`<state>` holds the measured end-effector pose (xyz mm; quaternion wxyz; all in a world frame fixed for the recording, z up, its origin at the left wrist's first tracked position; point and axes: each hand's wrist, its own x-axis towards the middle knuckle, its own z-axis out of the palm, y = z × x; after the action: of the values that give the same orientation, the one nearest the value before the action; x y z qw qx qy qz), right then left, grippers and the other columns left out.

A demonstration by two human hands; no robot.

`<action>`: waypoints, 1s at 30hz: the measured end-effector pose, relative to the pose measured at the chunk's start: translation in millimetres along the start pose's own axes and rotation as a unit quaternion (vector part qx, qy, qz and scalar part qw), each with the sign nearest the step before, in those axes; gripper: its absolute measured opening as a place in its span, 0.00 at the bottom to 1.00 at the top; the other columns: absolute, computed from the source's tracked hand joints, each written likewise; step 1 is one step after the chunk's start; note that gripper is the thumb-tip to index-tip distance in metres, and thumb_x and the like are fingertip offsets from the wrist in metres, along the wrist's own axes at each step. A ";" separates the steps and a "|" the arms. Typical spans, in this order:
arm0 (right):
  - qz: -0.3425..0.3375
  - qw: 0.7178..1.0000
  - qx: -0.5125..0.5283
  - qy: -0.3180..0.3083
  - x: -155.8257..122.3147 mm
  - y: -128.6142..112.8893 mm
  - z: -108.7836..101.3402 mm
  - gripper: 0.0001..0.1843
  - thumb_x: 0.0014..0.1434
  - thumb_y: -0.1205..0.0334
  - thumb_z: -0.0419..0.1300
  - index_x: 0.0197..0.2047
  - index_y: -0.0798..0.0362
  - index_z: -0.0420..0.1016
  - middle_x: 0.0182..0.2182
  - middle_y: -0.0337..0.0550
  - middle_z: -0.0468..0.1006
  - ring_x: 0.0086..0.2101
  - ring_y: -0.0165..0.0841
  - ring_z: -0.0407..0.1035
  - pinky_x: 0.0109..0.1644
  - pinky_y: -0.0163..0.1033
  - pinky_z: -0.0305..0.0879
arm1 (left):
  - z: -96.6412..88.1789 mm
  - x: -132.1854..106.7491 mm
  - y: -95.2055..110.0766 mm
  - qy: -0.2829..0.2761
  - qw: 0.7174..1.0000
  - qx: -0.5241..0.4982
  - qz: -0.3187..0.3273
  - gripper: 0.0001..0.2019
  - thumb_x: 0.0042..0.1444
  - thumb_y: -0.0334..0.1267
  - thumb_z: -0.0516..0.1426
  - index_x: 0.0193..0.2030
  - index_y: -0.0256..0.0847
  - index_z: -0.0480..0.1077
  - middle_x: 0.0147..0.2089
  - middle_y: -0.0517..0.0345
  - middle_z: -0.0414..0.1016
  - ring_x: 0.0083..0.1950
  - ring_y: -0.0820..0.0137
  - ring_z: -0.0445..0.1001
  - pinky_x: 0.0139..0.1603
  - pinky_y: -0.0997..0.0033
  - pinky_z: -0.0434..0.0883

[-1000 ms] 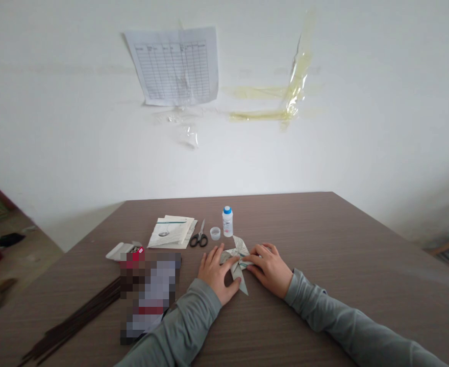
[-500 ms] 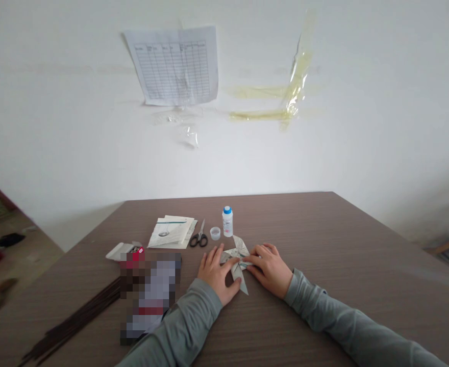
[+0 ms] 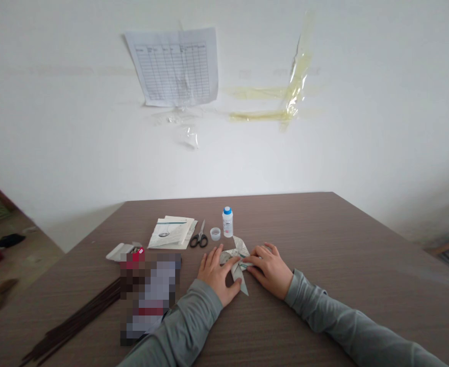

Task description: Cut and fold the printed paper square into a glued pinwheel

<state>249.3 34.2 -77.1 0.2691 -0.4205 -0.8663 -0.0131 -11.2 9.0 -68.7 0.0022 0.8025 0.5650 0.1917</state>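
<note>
A folded printed-paper pinwheel (image 3: 241,246) lies flat on the table between my hands, its pointed blades showing above and below my fingers. My left hand (image 3: 217,278) rests over its left side with the fingers spread, thumb and index finger reaching onto the paper near its centre. From the right, my right hand (image 3: 269,267) pinches the right blade between thumb and fingers, partly covering it. Just beyond the pinwheel stands a white bottle with a blue cap (image 3: 228,223). Beside the bottle sits a small clear plastic cup (image 3: 215,234).
Black-handled scissors (image 3: 199,239) lie beside a stack of printed paper sheets (image 3: 173,232). An opened small red-and-white box (image 3: 130,253), thin dark sticks (image 3: 75,318) and a pixelated object (image 3: 153,295) occupy the left of the brown table (image 3: 324,229). A white wall rises behind.
</note>
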 end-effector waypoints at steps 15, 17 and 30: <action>0.009 1.000 -0.005 -0.015 -0.2 0.1 0.3 0.18 0.83 0.66 0.72 0.67 0.37 0.97 0.52 0.46 0.95 0.55 0.49 0.90 0.84 0.73 0.77 | 2.4 6.4 -15.1 -0.048 0.998 -0.028 0.014 0.33 0.67 0.47 0.76 0.79 0.67 0.90 0.93 0.44 0.79 0.92 0.25 0.77 0.93 0.18 0.74; 0.006 1.000 -0.005 -0.012 -0.3 0.3 0.4 0.18 0.83 0.66 0.72 0.66 0.37 0.97 0.52 0.45 0.94 0.54 0.49 0.89 0.83 0.73 0.77 | 2.3 7.0 -15.4 -0.043 0.998 -0.034 0.012 0.33 0.65 0.47 0.77 0.78 0.67 0.92 0.92 0.44 0.80 0.91 0.24 0.78 0.92 0.18 0.75; 0.000 1.000 -0.008 -0.002 -0.9 -0.5 -1.7 0.17 0.83 0.67 0.72 0.65 0.38 0.97 0.51 0.46 0.94 0.53 0.49 0.90 0.83 0.71 0.77 | -0.7 8.2 -15.3 -0.063 0.997 -0.030 0.014 0.33 0.69 0.49 0.76 0.81 0.66 0.90 0.95 0.40 0.76 0.93 0.21 0.75 0.93 0.15 0.72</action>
<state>250.1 32.9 -76.0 0.2638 -0.4228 -0.8668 -0.0189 -22.9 21.9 -69.0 0.0593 0.8203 0.5465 0.1582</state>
